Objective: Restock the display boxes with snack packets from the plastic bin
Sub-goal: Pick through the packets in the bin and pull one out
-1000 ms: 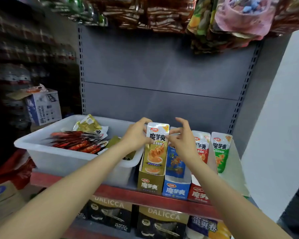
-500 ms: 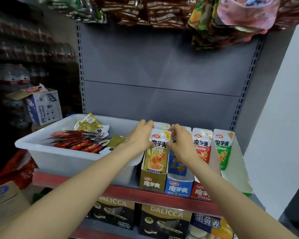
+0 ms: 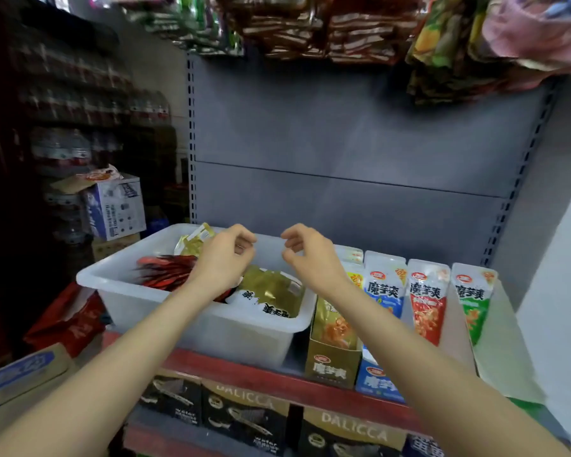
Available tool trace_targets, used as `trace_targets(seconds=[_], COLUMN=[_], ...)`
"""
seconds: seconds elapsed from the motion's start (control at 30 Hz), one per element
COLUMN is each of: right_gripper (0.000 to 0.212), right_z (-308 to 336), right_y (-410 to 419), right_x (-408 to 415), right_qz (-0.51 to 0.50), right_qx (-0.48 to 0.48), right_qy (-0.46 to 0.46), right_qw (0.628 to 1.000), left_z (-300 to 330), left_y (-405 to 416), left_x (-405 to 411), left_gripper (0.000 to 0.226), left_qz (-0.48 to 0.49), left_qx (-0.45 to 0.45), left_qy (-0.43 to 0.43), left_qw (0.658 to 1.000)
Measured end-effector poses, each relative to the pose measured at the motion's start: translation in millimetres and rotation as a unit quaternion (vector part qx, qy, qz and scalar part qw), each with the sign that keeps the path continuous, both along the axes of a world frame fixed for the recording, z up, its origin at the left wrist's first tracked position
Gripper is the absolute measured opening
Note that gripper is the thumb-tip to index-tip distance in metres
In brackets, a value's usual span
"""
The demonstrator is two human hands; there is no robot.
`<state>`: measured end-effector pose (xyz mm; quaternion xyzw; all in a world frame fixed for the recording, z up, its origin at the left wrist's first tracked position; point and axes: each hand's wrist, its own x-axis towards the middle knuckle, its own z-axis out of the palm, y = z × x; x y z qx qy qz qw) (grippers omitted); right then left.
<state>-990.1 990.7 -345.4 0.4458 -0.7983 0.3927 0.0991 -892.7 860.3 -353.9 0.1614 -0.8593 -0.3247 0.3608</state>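
Left hand point(image 3: 223, 258) and right hand point(image 3: 310, 258) up over the plastic bin point(image 3: 192, 324), loosely curled, holding nothing. Gold display box point(image 3: 332, 367) just beside, packet upright inside.

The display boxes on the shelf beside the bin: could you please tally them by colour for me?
Gold display box: 1
Blue display box: 1
Red display box, only its packets show: 1
Green display box, only its packets show: 1
Total: 4

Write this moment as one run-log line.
left hand: empty, over plastic bin | right hand: empty | yellow packet: in yellow display box
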Motion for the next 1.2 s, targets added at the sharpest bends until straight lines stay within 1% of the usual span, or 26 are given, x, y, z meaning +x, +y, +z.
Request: trace_targets(seconds=[0.1, 0.17, 0.2, 0.23, 0.3, 0.33, 0.37, 0.43, 0.53, 0.63, 0.7, 0.77, 0.8, 0.83, 0.87, 0.9, 0.93, 1.03, 1.1, 1.13, 1.17, 1.2], right_gripper=[0.032, 0.039, 0.042, 0.045, 0.046, 0.045, 0.042, 0.034, 0.029, 0.027, 0.026, 0.017, 0.017, 0.018, 0.019, 0.021, 0.023, 0.031, 0.029, 0.027, 0.024, 0.023], right_z=[-1, -2, -3, -5, -9, -12, -16, -23, -32, -32, -27, -17, -10, -5, 0, 4, 7, 14, 19, 20, 20, 20], right_y=[-53, -89, -105, -119, -144, -154, -163, -175, -180, -176, -171, -160, -152, -144, -134, -124, -113, -77, -53, -42, -32, -22], right_x=[-2, -10, -13, -17, -24, -28, -33, -40, -46, -50, -51, -48, -44, -41, -37, -33, -30, -16, -5, -3, -2, -1], right_qz=[0.025, 0.032, 0.034, 0.036, 0.034, 0.028, 0.017, -0.018, -0.06, -0.088, -0.099, -0.104, -0.108, -0.109, -0.106, -0.095, -0.082, -0.024, 0.017, 0.037, 0.05, 0.058], right_qx=[0.086, 0.15, 0.176, 0.2, 0.245, 0.268, 0.291, 0.327, 0.336, 0.293, 0.228, 0.168, 0.151, 0.133, 0.108, 0.08, 0.049, -0.046, -0.094, -0.115, -0.134, -0.154], right_qy=[-0.032, -0.055, -0.069, -0.083, -0.09, -0.085, -0.076, -0.058, -0.052, -0.108, -0.139, -0.11, -0.074, -0.035, -0.006, 0.007, 0.008, -0.029, -0.079, -0.1, -0.121, -0.144], right_qw=[0.995, 0.987, 0.981, 0.976, 0.965, 0.959, 0.953, 0.943, 0.938, 0.946, 0.959, 0.974, 0.98, 0.984, 0.988, 0.992, 0.995, 0.998, 0.992, 0.988, 0.982, 0.976], left_z=[-3, -6, -8, -9, -10, -10, -9, -10, -12, -9, -5, 1, 4, 6, 8, 10, 13, 21, 26, 27, 26, 26], left_y=[-52, -83, -95, -104, -117, -122, -124, -130, -136, -136, -131, -123, -117, -111, -103, -95, -86, -64, -55, -51, -48, -43], left_x=[-4, -10, -13, -14, -13, -13, -12, -11, -9, -7, -3, 1, 2, 2, 3, 2, 3, 5, 7, 8, 8, 8], left_gripper=[0.01, 0.009, 0.012, 0.017, 0.037, 0.048, 0.053, 0.046, 0.022, 0.021, 0.021, 0.024, 0.029, 0.033, 0.037, 0.04, 0.043, 0.048, 0.05, 0.05, 0.047, 0.038], left_qz=[0.046, 0.065, 0.067, 0.067, 0.057, 0.048, 0.041, 0.037, 0.03, 0.015, -0.001, -0.008, -0.004, 0.004, 0.008, 0.008, -0.001, -0.059, -0.113, -0.122, -0.121, -0.12], left_qx=[-0.023, -0.046, -0.055, -0.066, -0.083, -0.081, -0.074, -0.069, -0.076, -0.056, -0.014, 0.061, 0.119, 0.192, 0.274, 0.355, 0.426, 0.584, 0.652, 0.67, 0.679, 0.684], left_qy=[-0.068, -0.135, -0.17, -0.206, -0.266, -0.277, -0.279, -0.282, -0.301, -0.298, -0.27, -0.198, -0.142, -0.084, -0.032, 0.005, 0.025, 0.073, 0.129, 0.151, 0.166, 0.173], left_qw=[0.996, 0.988, 0.982, 0.974, 0.959, 0.956, 0.956, 0.956, 0.95, 0.953, 0.963, 0.978, 0.983, 0.978, 0.961, 0.935, 0.904, 0.806, 0.738, 0.717, 0.704, 0.699])
